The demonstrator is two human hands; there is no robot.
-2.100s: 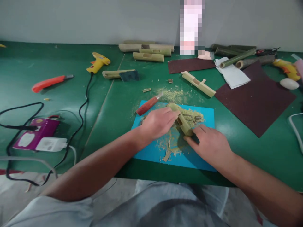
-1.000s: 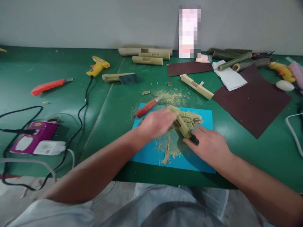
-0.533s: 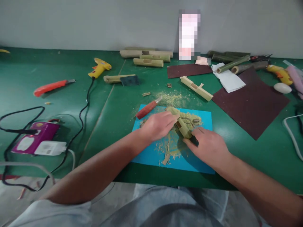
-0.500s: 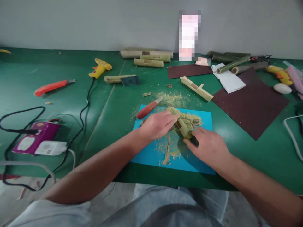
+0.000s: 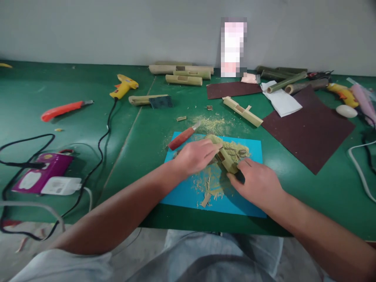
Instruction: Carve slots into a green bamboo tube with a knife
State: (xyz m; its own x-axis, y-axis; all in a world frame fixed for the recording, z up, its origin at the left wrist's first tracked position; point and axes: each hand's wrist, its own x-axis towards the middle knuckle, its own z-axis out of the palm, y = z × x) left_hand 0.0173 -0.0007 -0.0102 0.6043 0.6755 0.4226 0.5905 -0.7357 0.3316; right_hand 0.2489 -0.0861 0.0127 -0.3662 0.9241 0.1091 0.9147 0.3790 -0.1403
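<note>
A bamboo piece [image 5: 228, 162] with a rectangular opening slants over the blue sheet [image 5: 255, 150]. My left hand [image 5: 196, 156] is closed round its upper end. At the lower end, my right hand [image 5: 258, 178] pinches a dark strip [image 5: 241, 176], probably sandpaper, against the bamboo; the fingers partly hide it. Shavings and dust [image 5: 210, 184] lie on the sheet under and around the bamboo. A knife with a red-brown handle [image 5: 181, 138] rests across the sheet's upper left edge, close to my left hand.
On the green table [image 5: 73, 133] are a red cutter [image 5: 63, 111], a yellow glue gun [image 5: 123, 86] and a purple power strip [image 5: 44, 172] with cables at the left. Bamboo pieces [image 5: 183, 80] lie at the back. A cut bamboo piece [image 5: 242, 112] and brown sheets [image 5: 311, 133] lie to the right.
The view has shifted very slightly. Both hands keep their hold on the bamboo and the dark strip, with barely any movement.
</note>
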